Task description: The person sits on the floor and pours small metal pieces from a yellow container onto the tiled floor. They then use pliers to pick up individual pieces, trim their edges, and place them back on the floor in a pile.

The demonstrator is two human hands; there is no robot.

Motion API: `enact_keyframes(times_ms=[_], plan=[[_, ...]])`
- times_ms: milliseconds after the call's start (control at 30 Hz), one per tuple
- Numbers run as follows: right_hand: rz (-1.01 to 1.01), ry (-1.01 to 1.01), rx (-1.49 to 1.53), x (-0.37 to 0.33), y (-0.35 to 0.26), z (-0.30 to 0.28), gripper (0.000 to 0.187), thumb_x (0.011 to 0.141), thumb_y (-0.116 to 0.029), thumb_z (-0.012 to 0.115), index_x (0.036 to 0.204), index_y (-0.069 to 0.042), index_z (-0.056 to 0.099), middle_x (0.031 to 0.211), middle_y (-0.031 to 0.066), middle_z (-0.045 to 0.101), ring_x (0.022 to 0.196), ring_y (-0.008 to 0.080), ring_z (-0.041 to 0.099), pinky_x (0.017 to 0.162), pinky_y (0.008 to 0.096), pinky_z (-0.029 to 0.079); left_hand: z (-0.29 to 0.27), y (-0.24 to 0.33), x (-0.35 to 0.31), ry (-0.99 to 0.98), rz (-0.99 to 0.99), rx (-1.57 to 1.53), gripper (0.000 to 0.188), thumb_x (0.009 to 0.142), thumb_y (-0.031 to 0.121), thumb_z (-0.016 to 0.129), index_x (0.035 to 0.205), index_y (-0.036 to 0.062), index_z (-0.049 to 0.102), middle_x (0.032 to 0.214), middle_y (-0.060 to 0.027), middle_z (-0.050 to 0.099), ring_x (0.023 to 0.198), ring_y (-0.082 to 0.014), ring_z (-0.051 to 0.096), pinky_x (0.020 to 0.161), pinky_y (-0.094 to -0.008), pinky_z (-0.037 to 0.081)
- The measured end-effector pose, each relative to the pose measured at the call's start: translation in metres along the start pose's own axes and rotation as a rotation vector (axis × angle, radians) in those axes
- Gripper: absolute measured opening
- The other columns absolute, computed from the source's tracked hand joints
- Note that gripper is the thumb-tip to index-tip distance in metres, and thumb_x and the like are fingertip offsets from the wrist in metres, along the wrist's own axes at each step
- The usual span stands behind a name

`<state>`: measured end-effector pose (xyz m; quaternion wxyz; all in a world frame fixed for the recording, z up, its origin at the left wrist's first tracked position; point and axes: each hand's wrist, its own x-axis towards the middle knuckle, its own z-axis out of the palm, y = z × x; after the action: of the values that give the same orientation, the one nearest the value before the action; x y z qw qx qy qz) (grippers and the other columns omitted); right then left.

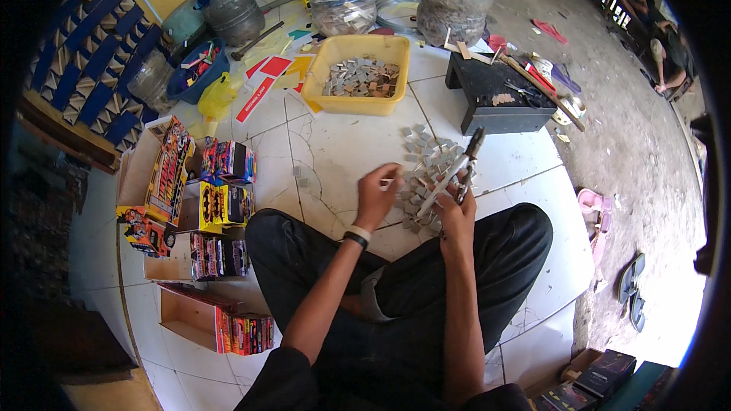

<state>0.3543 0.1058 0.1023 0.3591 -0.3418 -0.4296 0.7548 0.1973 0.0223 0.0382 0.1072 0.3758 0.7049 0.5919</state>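
Note:
My right hand (455,217) is closed around a long metal tool (445,185) with a pale silver bar and a dark upper end; its exact kind does not show. Under and beside the tool lies a loose heap of small grey square pieces (423,150) on the white tiled floor. My left hand (377,196) hovers just left of the heap, fingers curled in a pinch. Whatever sits between those fingertips, if anything, is too small to make out. Beyond both hands stands a yellow plastic basin (355,103) holding many similar grey and brown pieces.
Open cartons with colourful small boxes (221,209) stand on the left. A low black stool (495,99) with scissors (525,93) on it stands at the right. Clear plastic tubs (455,4) line the back. Pink sandals (594,217) lie on the right-hand ground. A person (670,49) sits far right.

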Motion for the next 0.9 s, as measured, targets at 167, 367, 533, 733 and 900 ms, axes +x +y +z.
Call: enact_keyframes(times_ms=[167,367,533,733,900], plan=[[-0.022,-0.252,-0.23,-0.007,0.014,0.008,0.043,0.097,-0.001,0.059,0.139,0.001,0.052,0.11,0.008,0.067,0.096,0.0143,0.062,0.085,0.0304,0.051,-0.069,0.002,-0.012,0.232,-0.279,-0.447,0.02,0.097,0.003,0.07,0.115,-0.0037,0.065,0.11,-0.0107,0.071,0.1,-0.0186,0.071,0.089,-0.0317,0.059],[0.001,-0.568,-0.531,-0.037,0.035,0.03,0.047,0.097,-0.006,0.063,0.141,0.003,0.049,0.117,0.0102,0.067,0.101,0.0175,0.063,0.091,0.0327,0.049,-0.107,-0.006,-0.027,0.385,-0.299,-0.523,0.021,0.098,0.001,0.067,0.116,0.0017,0.057,0.115,-0.0123,0.071,0.104,-0.0202,0.069,0.094,-0.0329,0.058],[-0.122,-0.658,-0.624,-0.051,0.037,0.041,0.053,0.094,-0.005,0.062,0.144,-0.001,0.048,0.099,0.0095,0.064,0.089,0.0188,0.059,0.085,0.0333,0.049,-0.106,-0.008,-0.028,0.414,-0.236,-0.465,0.017,0.099,0.006,0.067,0.113,0.0057,0.057,0.114,-0.011,0.071,0.105,-0.0165,0.066,0.091,-0.0318,0.055],[-0.102,-0.72,-0.681,-0.055,0.036,0.043,0.055,0.092,-0.003,0.061,0.145,-0.001,0.047,0.092,0.0079,0.059,0.081,0.0188,0.054,0.076,0.0365,0.046,-0.098,0.002,-0.028,0.394,-0.192,-0.463,0.016,0.098,0.001,0.066,0.111,0.0032,0.056,0.111,-0.0113,0.071,0.105,-0.0165,0.067,0.091,-0.0306,0.055],[-0.093,-0.727,-0.627,-0.052,0.044,0.041,0.056,0.093,-0.002,0.06,0.147,0.001,0.046,0.097,0.0076,0.062,0.087,0.016,0.057,0.08,0.0329,0.048,-0.094,0.007,-0.026,0.397,-0.151,-0.454,0.016,0.096,-0.002,0.067,0.109,0.0022,0.057,0.11,-0.0122,0.072,0.104,-0.0166,0.067,0.093,-0.03,0.054]])
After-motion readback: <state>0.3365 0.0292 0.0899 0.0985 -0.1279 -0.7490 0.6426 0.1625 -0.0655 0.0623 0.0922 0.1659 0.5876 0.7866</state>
